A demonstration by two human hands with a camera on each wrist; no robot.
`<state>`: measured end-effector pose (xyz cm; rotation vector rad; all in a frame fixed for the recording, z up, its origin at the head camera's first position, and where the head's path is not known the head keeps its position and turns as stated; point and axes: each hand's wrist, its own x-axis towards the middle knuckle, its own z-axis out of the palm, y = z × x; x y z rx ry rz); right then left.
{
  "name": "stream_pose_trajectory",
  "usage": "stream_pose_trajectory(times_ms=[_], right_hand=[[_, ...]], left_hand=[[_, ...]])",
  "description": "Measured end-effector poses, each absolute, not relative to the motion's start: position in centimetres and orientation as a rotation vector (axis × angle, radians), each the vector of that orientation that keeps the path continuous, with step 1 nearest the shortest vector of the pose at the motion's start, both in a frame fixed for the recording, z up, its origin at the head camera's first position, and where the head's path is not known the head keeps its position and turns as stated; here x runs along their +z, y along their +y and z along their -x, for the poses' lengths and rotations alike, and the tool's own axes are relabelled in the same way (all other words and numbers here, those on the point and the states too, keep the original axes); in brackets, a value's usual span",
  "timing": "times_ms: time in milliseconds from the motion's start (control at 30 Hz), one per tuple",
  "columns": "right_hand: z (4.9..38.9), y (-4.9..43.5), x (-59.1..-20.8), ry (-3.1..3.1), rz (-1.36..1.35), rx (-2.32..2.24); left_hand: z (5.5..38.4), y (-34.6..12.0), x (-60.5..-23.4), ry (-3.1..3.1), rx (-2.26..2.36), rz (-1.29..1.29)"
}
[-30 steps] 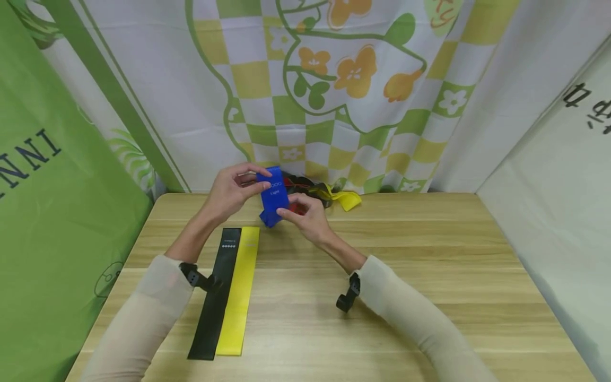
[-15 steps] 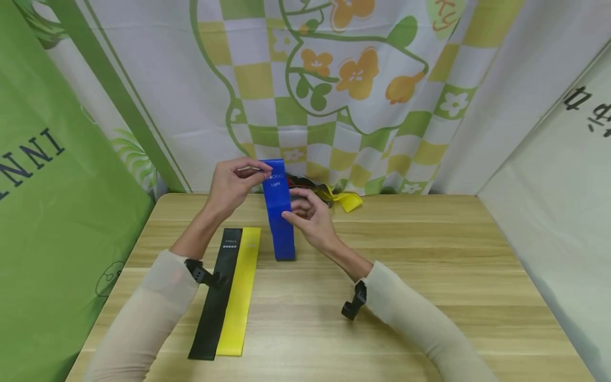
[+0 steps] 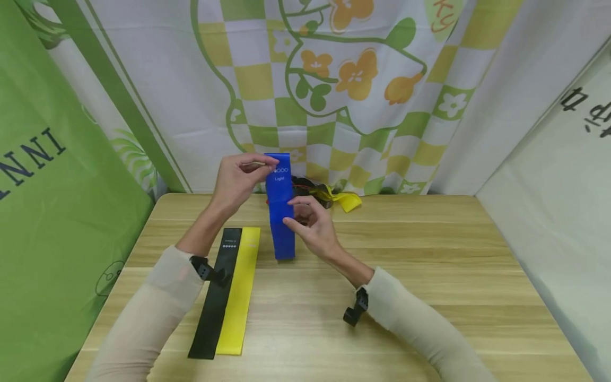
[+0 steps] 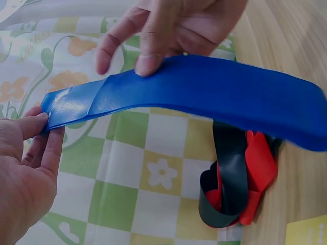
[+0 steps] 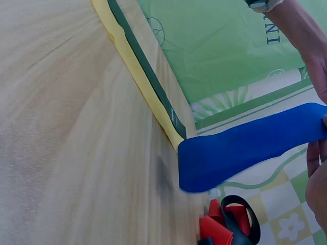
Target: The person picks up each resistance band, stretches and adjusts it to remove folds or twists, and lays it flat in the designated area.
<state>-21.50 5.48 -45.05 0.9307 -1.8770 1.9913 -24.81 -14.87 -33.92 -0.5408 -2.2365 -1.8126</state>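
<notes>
A blue resistance band (image 3: 281, 212), marked "Light", hangs lengthwise, its lower end low over the table. My left hand (image 3: 236, 180) pinches its top end between thumb and fingers. In the left wrist view the band is nearly horizontal, with the left hand (image 4: 25, 168) at its printed end. My right hand (image 3: 317, 225) is at the band's right edge, thumb touching it and index finger held apart from the thumb. Left of them, a black band (image 3: 217, 297) and a yellow band (image 3: 241, 297) lie flat side by side.
Behind the hands, a loose heap of red and black bands (image 4: 230, 178) and a knotted yellow band (image 3: 348, 200) lies against the patterned curtain (image 3: 329, 127). A green cloth (image 3: 47, 212) borders the wooden table (image 3: 406, 249) at left.
The blue band, bunched at its lower end a second ago, has unfolded and hangs long. My left hand rose slightly and moved right; my right thumb and index finger spread apart.
</notes>
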Motion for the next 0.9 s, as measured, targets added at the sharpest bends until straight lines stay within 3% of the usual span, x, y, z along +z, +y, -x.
stream_pose_trajectory(times_ms=[500, 900], right_hand=[[20.0, 5.6, -46.5, -2.031, -0.972, 2.074], [18.0, 6.8, -47.3, -2.253, -0.940, 2.119]], left_hand=[[25.0, -14.4, -32.6, -2.186, -1.914, 0.511], [25.8, -15.9, -34.3, -2.309, -1.910, 0.405]])
